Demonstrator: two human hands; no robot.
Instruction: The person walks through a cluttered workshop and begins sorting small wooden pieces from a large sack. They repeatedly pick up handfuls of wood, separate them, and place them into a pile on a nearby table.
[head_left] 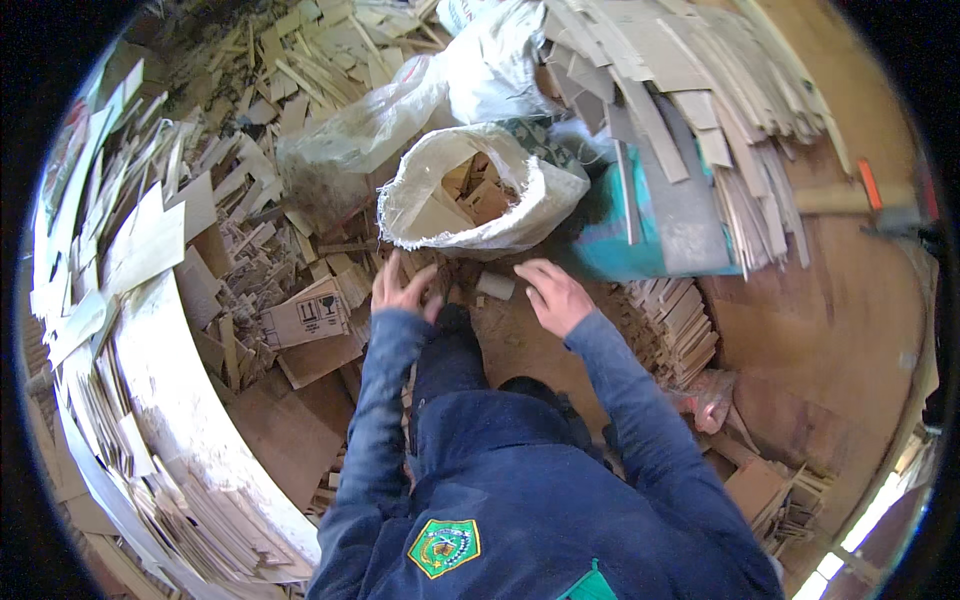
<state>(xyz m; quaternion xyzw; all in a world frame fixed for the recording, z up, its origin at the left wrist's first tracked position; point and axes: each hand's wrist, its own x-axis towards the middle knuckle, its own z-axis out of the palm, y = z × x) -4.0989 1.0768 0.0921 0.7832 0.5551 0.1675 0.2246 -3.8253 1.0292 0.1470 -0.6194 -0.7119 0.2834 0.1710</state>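
My left hand (402, 289) hangs just short of the near rim of an open white woven sack (415, 212), its fingers apart and nothing in them. On the other side, my right hand (556, 297) is also free, fingers stretched toward the sack without any visible grip. Inside the sack lie cut pieces of thin wood (485, 195). Between my hands, a small pale cylinder (496, 285) rests on the floor, close to my right fingertips.
Heaps of thin wood scraps (250, 250) fill the left side, with a printed cardboard piece (308, 318) among them. At upper right, long strips (690, 60) lie over a teal sack (630, 225). Stacked offcuts (675, 325) stand right of my legs. An orange-handled tool (871, 185) lies far right.
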